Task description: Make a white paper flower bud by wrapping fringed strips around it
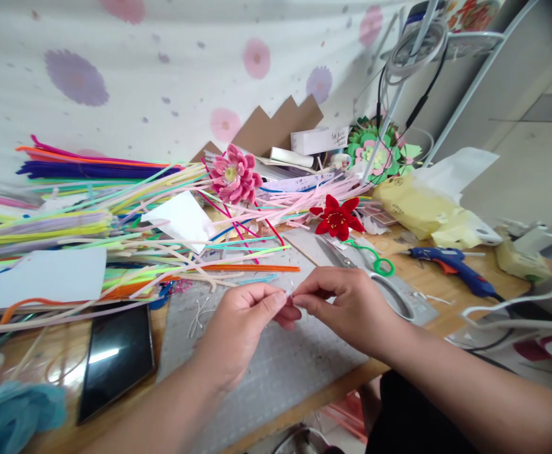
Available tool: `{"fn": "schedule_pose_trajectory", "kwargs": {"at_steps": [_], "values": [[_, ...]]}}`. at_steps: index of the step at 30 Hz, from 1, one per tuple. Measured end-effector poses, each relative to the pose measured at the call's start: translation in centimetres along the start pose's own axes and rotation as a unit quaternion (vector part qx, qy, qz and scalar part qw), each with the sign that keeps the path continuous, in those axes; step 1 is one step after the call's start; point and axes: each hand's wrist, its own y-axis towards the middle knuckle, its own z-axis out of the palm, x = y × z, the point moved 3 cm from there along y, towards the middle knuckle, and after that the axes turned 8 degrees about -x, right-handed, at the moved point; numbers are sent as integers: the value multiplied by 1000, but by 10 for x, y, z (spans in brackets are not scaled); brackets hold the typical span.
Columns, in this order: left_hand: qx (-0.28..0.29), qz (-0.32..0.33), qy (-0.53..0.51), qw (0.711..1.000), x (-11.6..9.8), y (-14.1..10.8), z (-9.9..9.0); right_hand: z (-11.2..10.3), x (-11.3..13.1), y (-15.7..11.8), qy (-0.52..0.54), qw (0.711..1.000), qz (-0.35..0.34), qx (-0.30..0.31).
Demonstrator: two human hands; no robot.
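Over the grey cutting mat (304, 369), my left hand (245, 321) and my right hand (346, 302) meet fingertip to fingertip. Both hands are closed in a pinch around a small whitish piece (291, 289), too small to make out clearly. Thin white stems (200, 316) lie on the mat to the left of my left hand. Beyond my right hand are scissors (339, 253), partly hidden by it, and a green looped pipe cleaner (382, 266). A red flower (337, 217) stands behind them.
Bundles of coloured pipe cleaners (44, 228) cover the left and back, with a pink flower (235, 174) among them. A dark phone (118, 353) lies left of the mat. The blue glue gun (455, 265) and a yellow bag (415, 205) are at the right.
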Motion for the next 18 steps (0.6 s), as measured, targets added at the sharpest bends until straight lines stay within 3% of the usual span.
{"fn": "schedule_pose_trajectory", "kwargs": {"at_steps": [15, 18], "values": [[-34, 9, 40, 999, 0, 0, -2, -5, 3, 4, 25, 996, 78, -27], [-29, 4, 35, 999, -1, 0, -2, -5, 3, 3, 29, 997, 50, -41]]}}
